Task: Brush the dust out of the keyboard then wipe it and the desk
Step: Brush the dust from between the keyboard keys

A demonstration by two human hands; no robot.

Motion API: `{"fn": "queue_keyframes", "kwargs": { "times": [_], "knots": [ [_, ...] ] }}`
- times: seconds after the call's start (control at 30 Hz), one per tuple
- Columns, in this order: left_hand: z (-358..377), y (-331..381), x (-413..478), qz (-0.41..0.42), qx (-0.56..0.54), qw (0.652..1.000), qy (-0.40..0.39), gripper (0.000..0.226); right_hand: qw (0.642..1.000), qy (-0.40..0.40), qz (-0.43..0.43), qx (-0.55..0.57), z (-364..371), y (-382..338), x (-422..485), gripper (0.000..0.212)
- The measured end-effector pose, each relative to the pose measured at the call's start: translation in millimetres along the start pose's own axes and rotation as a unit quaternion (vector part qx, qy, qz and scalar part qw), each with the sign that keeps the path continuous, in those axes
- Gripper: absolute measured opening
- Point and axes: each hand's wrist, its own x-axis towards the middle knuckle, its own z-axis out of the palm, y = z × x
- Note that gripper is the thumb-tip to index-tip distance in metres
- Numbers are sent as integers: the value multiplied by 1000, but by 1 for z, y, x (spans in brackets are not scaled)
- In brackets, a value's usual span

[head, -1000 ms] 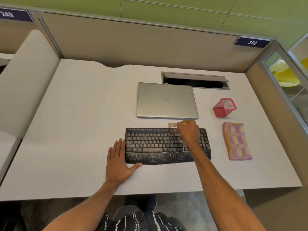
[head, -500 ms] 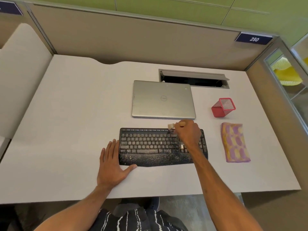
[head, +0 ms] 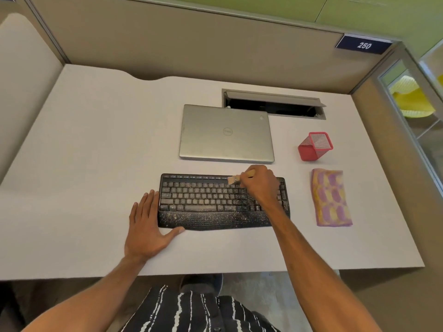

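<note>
White desk [head: 84,164]: one dusty keyboard [head: 203,202] at centre; right hand [head: 260,185] grips one brush [head: 232,180] over top row; left hand [head: 146,226] lies flat at keyboard's 9 o'clock. One laptop [head: 225,133] at 12 o'clock, one cloth [head: 332,197] at 3 o'clock.

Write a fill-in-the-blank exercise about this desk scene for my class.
The right hand holds a small ____ over the keyboard.
The left hand lies flat on the desk at the keyboard's ____ end.
The laptop behind the keyboard is ____.
The cloth lies to the keyboard's ____.
Missing words: brush, left, closed, right.
</note>
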Motion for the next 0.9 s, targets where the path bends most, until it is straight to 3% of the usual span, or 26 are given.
{"fn": "queue_keyframes", "kwargs": {
  "times": [0.1, 0.4, 0.57, 0.9],
  "knots": [
    [-1, 2, -1, 1, -1, 1000, 2, 132, 998, 53, 18, 29, -3, 5, 3, 20],
    [-2, 1, -1, 4, -3, 1000, 3, 131, 1000, 1, -14, -25, -4, 5, 4, 15],
    [-2, 1, -1, 5, -2, 1000, 2, 131, 1000, 26, -13, -1, -4, 1, 6, 14],
    [-3, 1, -1, 1, -14, 1000, 0, 131, 999, -27, -30, -7, -5, 0, 5, 14]
  ]
}}
